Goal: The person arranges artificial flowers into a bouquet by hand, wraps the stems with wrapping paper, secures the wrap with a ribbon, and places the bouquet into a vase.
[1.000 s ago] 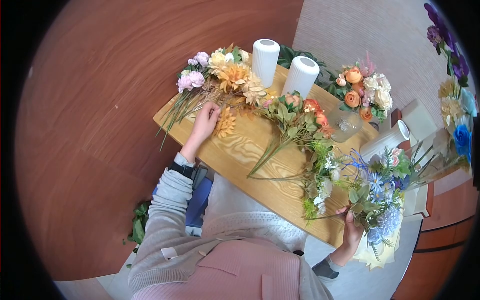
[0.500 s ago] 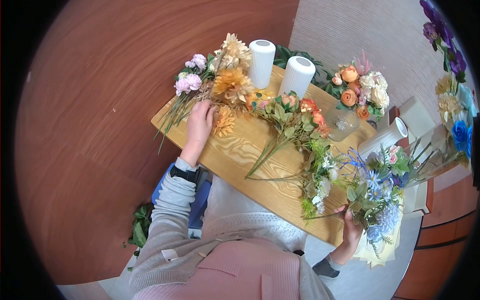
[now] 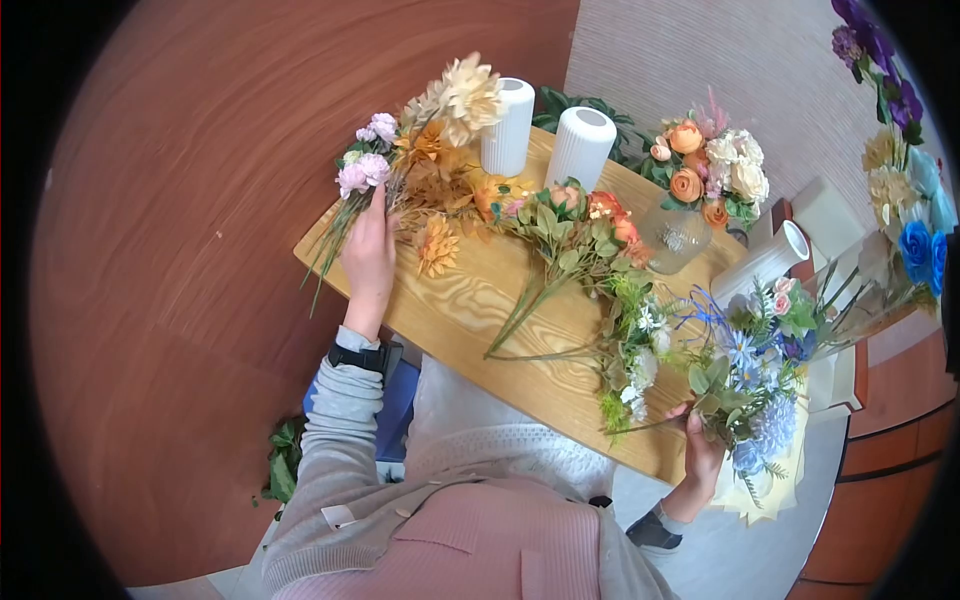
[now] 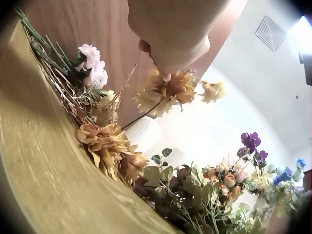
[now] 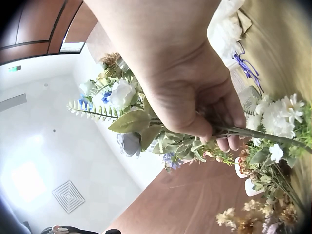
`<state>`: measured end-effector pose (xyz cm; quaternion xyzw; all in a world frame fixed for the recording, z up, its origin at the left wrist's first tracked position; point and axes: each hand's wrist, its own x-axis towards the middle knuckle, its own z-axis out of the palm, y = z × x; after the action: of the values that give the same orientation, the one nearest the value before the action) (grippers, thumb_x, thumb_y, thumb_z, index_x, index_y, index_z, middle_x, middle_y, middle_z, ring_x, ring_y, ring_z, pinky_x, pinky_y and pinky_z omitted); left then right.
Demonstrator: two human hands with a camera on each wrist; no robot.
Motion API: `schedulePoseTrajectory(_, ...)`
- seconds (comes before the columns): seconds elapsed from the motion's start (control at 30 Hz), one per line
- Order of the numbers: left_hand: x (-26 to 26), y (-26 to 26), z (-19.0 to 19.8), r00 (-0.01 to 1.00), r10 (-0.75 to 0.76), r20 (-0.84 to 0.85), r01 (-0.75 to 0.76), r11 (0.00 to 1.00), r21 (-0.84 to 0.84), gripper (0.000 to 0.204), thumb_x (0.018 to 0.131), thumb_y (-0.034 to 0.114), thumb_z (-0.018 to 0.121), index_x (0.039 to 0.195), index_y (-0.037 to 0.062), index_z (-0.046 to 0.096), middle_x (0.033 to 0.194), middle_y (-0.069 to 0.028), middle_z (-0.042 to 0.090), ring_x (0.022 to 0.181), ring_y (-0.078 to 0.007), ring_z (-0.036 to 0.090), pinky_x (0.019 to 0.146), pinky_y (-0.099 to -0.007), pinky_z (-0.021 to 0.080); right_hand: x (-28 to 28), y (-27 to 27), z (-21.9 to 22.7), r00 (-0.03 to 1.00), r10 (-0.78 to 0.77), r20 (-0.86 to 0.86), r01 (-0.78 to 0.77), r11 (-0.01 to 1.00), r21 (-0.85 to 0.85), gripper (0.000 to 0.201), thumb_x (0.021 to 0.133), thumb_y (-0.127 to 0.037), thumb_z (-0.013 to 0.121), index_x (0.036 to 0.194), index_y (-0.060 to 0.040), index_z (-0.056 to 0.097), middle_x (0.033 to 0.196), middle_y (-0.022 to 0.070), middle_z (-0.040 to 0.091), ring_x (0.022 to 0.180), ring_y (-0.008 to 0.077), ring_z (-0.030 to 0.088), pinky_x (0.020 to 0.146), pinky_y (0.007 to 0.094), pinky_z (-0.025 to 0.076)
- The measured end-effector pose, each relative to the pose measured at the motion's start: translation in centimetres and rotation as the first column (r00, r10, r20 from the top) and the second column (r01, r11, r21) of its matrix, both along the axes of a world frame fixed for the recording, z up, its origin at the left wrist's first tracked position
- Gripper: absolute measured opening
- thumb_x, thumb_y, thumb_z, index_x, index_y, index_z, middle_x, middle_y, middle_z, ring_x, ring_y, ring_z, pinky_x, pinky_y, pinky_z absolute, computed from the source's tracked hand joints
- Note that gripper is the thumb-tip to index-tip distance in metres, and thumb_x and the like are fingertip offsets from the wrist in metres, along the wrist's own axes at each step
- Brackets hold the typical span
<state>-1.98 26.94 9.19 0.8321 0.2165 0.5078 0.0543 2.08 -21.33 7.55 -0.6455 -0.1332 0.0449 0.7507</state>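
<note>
My left hand (image 3: 368, 262) is at the far left of the table, its fingers around the stem end of a spray of cream and orange dahlias (image 3: 470, 95). In the left wrist view the dahlia heads (image 4: 178, 90) stand just beyond the fingertips; the grip itself is mostly hidden. Pink carnations (image 3: 364, 172) lie right by this hand. At the right front corner my right hand (image 3: 704, 452) grips a bunch of blue flowers (image 3: 770, 425) by its stem. The bare stem (image 5: 265, 135) passes between thumb and fingers in the right wrist view, blossoms on the other side.
Two white ribbed vases (image 3: 508, 125) stand at the back, and another white vase (image 3: 765, 262) leans at the right. A glass vase (image 3: 675, 240) holds orange and cream roses. Leafy orange flowers (image 3: 570, 225) and white flowers (image 3: 640, 360) lie across the wooden table (image 3: 450, 325).
The cream dahlias have risen up and are tilted over toward the back vases. My left hand has shifted left, toward the carnation stems. The right hand keeps its hold on the blue flowers.
</note>
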Motion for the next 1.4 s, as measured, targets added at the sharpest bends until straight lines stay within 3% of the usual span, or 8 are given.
schedulePoseTrajectory(0.63,3.0,2.6,-4.0,0.942,-0.156,0.297,0.263,0.893,-0.366,0.025,0.091,0.019,0.053,0.098,-0.0045,0.058,0.082,-0.0114,0.061,0.077,-0.0234,0.057,0.072,-0.0331,0.044,-0.4,0.0,0.2,1.000,-0.008,-0.029,0.008,1.000,-0.001,0.026,0.089,-0.015,0.057,0.103,0.0057,0.050,0.087,0.0145,0.060,0.082,0.0266,0.062,0.080,0.0403,0.051)
schedulePoseTrajectory(0.73,2.2,0.3,-2.0,0.827,-0.247,0.506,0.482,0.774,-0.410,0.029,0.095,0.024,0.048,0.097,-0.0030,0.058,0.081,-0.0051,0.060,0.075,-0.0137,0.055,0.068,-0.0284,0.044,-0.3,0.0,0.7,0.999,0.011,-0.031,-0.011,1.000,0.001,0.027,0.089,-0.015,0.056,0.104,0.0058,0.050,0.088,0.0145,0.060,0.082,0.0264,0.062,0.079,0.0396,0.052)
schedulePoseTrajectory(0.8,1.0,-1.5,-1.1,0.793,-0.245,0.557,0.607,0.395,-0.690,0.030,0.096,0.028,0.044,0.096,0.0006,0.057,0.081,-0.0024,0.058,0.073,-0.0079,0.052,0.066,-0.0227,0.043,0.1,0.0,1.0,0.999,0.018,-0.037,-0.018,1.000,-0.024,0.026,0.090,-0.015,0.055,0.104,0.0059,0.051,0.088,0.0143,0.061,0.083,0.0266,0.062,0.078,0.0396,0.052)
schedulePoseTrajectory(1.1,1.2,-14.1,-1.5,0.565,-0.411,0.715,0.763,-0.068,-0.642,0.027,0.097,0.026,0.041,0.098,0.0005,0.052,0.079,-0.0026,0.055,0.075,-0.0098,0.056,0.061,-0.0222,0.046,-0.2,7.7,6.1,0.929,0.348,0.129,-0.313,0.921,-0.233,0.029,0.090,-0.014,0.054,0.109,0.0076,0.049,0.098,0.0183,0.061,0.087,0.0278,0.063,0.076,0.0368,0.053)
schedulePoseTrajectory(1.17,1.2,-16.9,-1.0,0.574,-0.434,0.694,0.763,-0.023,-0.645,0.025,0.097,0.024,0.042,0.098,0.0014,0.052,0.078,-0.0021,0.055,0.070,-0.0083,0.054,0.058,-0.0208,0.044,0.0,8.8,2.4,0.926,0.374,0.057,-0.378,0.912,0.160,0.026,0.091,-0.011,0.051,0.111,0.0058,0.050,0.102,0.0177,0.062,0.091,0.0280,0.062,0.080,0.0391,0.051)
schedulePoseTrajectory(1.3,0.8,-19.4,-3.5,0.656,-0.564,0.501,0.673,0.137,-0.727,0.017,0.096,0.020,0.043,0.099,0.0048,0.051,0.075,0.0003,0.052,0.055,-0.0031,0.044,0.047,-0.0176,0.034,0.4,8.5,-1.2,0.939,0.324,0.112,-0.326,0.946,-0.003,0.029,0.094,-0.014,0.044,0.119,0.0004,0.047,0.110,0.0140,0.057,0.099,0.0226,0.057,0.085,0.0347,0.048)
schedulePoseTrajectory(1.33,1.1,-19.7,-4.7,0.600,-0.539,0.590,0.644,-0.112,-0.757,0.014,0.096,0.019,0.043,0.098,0.0066,0.050,0.074,0.0026,0.050,0.050,-0.0006,0.036,0.043,-0.0181,0.028,0.4,8.6,-1.6,0.936,0.331,0.118,-0.332,0.943,-0.010,0.030,0.094,-0.014,0.044,0.120,-0.0002,0.046,0.108,0.0136,0.057,0.098,0.0225,0.056,0.085,0.0347,0.047)
schedulePoseTrajectory(1.4,1.5,-20.5,-5.7,0.550,-0.543,0.635,0.643,-0.210,-0.737,0.015,0.097,0.019,0.043,0.097,0.0061,0.050,0.074,0.0027,0.051,0.050,-0.0005,0.036,0.044,-0.0180,0.028,0.4,8.6,-2.2,0.929,0.348,0.126,-0.348,0.937,-0.024,0.031,0.093,-0.015,0.045,0.121,-0.0014,0.045,0.105,0.0126,0.056,0.096,0.0222,0.055,0.083,0.0349,0.046)
